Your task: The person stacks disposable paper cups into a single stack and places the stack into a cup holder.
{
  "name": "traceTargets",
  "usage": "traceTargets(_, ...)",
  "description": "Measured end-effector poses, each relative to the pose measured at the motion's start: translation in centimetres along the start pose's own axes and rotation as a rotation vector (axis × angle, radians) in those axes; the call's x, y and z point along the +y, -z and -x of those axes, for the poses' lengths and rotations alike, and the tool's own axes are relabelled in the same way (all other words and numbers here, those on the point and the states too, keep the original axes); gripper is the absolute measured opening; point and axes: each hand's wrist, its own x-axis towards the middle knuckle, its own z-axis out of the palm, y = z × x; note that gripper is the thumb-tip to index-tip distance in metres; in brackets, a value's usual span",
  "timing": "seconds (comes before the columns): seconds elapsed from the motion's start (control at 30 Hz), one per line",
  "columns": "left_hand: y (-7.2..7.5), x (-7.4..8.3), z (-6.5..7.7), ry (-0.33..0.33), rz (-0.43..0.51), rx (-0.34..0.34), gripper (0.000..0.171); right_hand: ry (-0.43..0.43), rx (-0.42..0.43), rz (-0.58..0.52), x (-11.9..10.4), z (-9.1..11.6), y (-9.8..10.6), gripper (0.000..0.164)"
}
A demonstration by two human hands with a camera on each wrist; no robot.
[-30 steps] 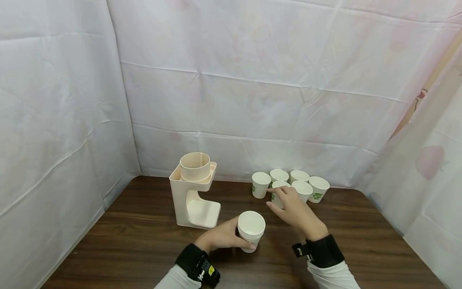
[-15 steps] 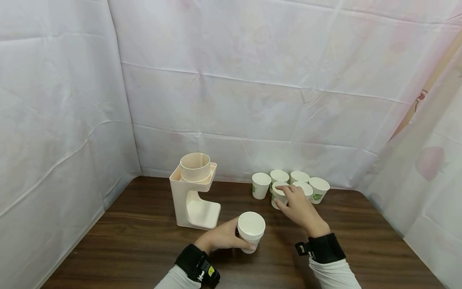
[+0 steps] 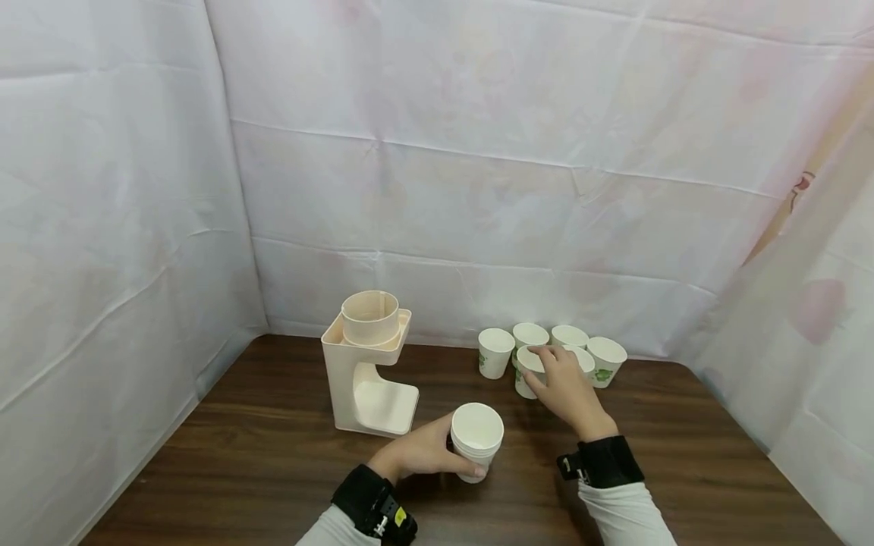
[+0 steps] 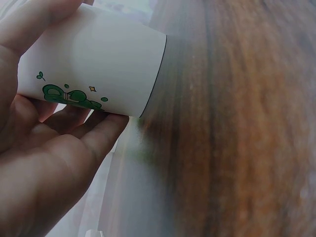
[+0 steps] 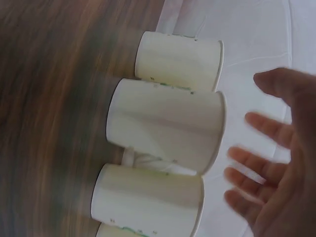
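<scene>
My left hand [image 3: 426,453] grips a short stack of nested white paper cups [image 3: 477,431] from the left, thumb across the front. In the left wrist view, the fingers and thumb curl round the paper cup [image 4: 103,54], which has a green printed pattern. My right hand [image 3: 565,385] hovers over the front of a group of several white paper cups [image 3: 493,356], beside the rim of a front cup [image 3: 527,383]. In the right wrist view its fingers [image 5: 266,165] are spread and loosely bent, apart from the nearest cup [image 5: 168,123], with nothing held.
A cream C-shaped stand [image 3: 344,379] with a round open cylinder [image 3: 369,326] on top stands left of the cups. Everything rests on a dark wooden table [image 3: 259,455]. White cloth [image 3: 444,189] hangs behind and at both sides.
My right hand has shifted slightly right and back from over the front-left cup, uncovering more of it. My left hand keeps the stack of cups in the same place.
</scene>
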Motion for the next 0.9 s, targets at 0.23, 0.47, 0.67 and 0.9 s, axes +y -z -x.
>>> traceTargets(0.23, -0.1, -0.3, -0.2, -0.004, 0.013, -0.02, 0.077, -0.065, 0.004, 0.068, 0.1, -0.5, -0.9, 0.051)
traceTargets(0.47, 0.0, -0.2, -0.1, -0.013, 0.022, -0.028, 0.077, -0.055, -0.011, 0.056, 0.9, -0.7, -1.4, 0.05)
traceTargets(0.67, 0.0, -0.3, -0.2, -0.024, 0.026, -0.03, 0.077, -0.012, -0.021, 0.036, 1.3, -1.0, -1.8, 0.048)
traceTargets(0.9, 0.0, -0.4, -0.3, -0.026, 0.02, -0.019, 0.077, 0.009, -0.016, 0.063, 1.3, -1.5, -2.5, 0.047)
